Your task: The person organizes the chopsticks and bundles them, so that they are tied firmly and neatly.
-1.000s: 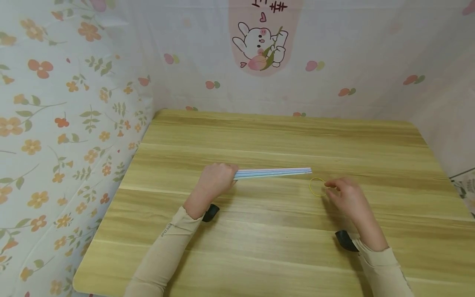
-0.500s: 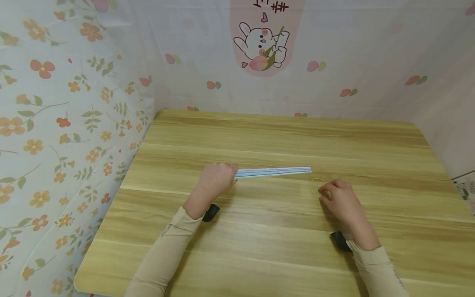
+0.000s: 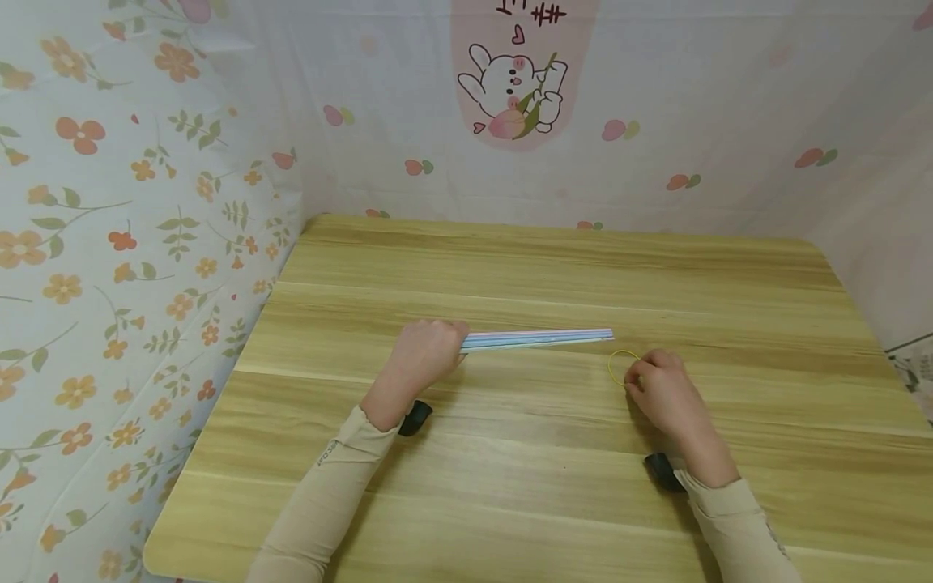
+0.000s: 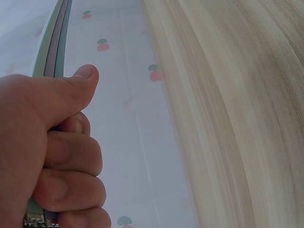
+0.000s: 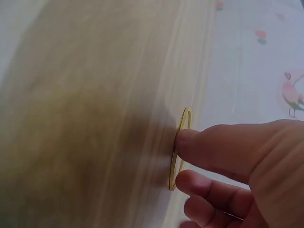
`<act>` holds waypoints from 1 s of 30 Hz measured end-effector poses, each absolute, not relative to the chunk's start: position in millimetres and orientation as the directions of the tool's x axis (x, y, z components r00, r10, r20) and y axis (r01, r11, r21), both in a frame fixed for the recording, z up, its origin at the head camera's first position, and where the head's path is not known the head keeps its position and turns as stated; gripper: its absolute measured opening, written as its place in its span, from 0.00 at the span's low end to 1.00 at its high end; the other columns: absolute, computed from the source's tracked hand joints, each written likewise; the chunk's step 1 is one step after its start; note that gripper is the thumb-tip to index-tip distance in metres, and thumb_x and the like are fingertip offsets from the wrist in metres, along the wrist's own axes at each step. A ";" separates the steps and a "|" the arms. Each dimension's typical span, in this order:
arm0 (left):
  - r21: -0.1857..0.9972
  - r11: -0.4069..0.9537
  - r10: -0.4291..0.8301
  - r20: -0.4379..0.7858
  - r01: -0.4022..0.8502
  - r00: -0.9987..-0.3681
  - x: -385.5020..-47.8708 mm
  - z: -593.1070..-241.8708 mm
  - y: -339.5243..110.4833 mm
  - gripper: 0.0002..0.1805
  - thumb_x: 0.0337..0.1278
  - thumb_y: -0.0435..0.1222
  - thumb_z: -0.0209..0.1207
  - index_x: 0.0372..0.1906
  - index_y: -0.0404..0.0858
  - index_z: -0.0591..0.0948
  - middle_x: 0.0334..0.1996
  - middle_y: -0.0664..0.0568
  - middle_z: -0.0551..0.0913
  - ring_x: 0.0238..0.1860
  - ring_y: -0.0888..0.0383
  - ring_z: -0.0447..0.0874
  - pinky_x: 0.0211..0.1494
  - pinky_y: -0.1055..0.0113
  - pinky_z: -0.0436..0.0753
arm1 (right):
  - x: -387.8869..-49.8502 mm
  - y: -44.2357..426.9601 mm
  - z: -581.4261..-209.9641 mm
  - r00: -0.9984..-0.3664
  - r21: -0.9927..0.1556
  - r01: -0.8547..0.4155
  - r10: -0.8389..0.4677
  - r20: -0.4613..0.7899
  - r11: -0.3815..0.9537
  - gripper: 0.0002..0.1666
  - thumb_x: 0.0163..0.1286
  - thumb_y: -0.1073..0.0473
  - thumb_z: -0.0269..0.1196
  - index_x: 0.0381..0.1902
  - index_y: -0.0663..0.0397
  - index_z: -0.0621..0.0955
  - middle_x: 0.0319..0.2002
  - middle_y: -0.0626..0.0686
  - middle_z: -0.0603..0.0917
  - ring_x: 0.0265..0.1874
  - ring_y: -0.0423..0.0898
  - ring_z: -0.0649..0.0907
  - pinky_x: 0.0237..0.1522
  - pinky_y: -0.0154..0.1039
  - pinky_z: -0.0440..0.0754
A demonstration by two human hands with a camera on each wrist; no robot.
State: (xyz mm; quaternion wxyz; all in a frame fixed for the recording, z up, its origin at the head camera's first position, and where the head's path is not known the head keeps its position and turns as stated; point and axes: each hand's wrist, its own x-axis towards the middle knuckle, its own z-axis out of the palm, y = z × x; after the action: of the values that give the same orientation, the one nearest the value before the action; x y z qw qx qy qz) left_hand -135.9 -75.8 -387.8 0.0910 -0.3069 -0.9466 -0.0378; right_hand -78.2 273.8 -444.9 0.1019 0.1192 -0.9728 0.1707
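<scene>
My left hand (image 3: pixel 430 350) grips a bundle of slim pastel chopsticks (image 3: pixel 539 338) in pink, blue and green. Their free ends point right across the table. The left wrist view has the fingers curled round the chopsticks (image 4: pixel 56 42), the thumb lying across them and patterned silvery ends below the fist. To the right of the tips, a thin yellow rubber band (image 3: pixel 611 361) is at the fingertips of my right hand (image 3: pixel 666 393). Close up, the right thumb and fingers pinch the rubber band (image 5: pixel 186 114) at its side; part of the loop is hidden behind the thumb.
Both hands work over a wood-grain table (image 3: pixel 510 486). A white curtain (image 3: pixel 364 105) with fruit prints and a rabbit hangs along the back edge; a floral curtain (image 3: pixel 146 324) borders the left. Black wrist devices (image 3: pixel 662 473) sit under the forearms.
My right hand has moved slightly left and its fingers have come together on the rubber band's right side. The left hand and the chopsticks have stayed nearly still.
</scene>
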 end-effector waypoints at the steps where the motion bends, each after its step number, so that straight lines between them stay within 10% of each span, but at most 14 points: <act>1: 0.018 0.809 0.573 0.192 0.587 -0.797 -135.8 -387.4 -75.9 0.11 0.54 0.37 0.64 0.23 0.41 0.74 0.14 0.56 0.70 0.15 0.62 0.59 0.14 0.67 0.67 | -78.7 273.1 -444.8 -0.950 -0.306 -0.268 -0.199 0.241 0.913 0.05 0.51 0.71 0.66 0.21 0.61 0.80 0.32 0.60 0.77 0.34 0.60 0.75 0.42 0.53 0.72; 12: 0.006 0.811 0.574 0.194 0.586 -0.796 -135.8 -386.1 -77.1 0.11 0.53 0.37 0.64 0.23 0.40 0.74 0.14 0.55 0.71 0.15 0.62 0.60 0.14 0.65 0.70 | -82.2 266.8 -435.7 -0.957 -0.314 -0.249 -0.184 0.222 0.916 0.05 0.57 0.70 0.62 0.25 0.61 0.75 0.23 0.54 0.75 0.21 0.47 0.74 0.23 0.43 0.72; 30: 0.022 0.808 0.574 0.198 0.589 -0.795 -135.7 -385.5 -78.4 0.11 0.53 0.36 0.64 0.23 0.40 0.73 0.14 0.56 0.70 0.15 0.62 0.62 0.14 0.64 0.70 | -81.5 265.1 -416.0 -0.985 -0.370 -0.165 -0.137 0.101 0.914 0.06 0.65 0.64 0.60 0.31 0.62 0.81 0.24 0.54 0.82 0.22 0.47 0.78 0.27 0.46 0.75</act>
State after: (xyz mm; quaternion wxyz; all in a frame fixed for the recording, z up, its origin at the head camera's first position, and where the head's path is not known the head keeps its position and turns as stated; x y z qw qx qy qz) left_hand -135.7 -78.4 -385.5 0.0914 -0.3070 -0.9464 -0.0413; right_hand -81.5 265.1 -416.0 0.0366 0.0772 -0.9776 0.1923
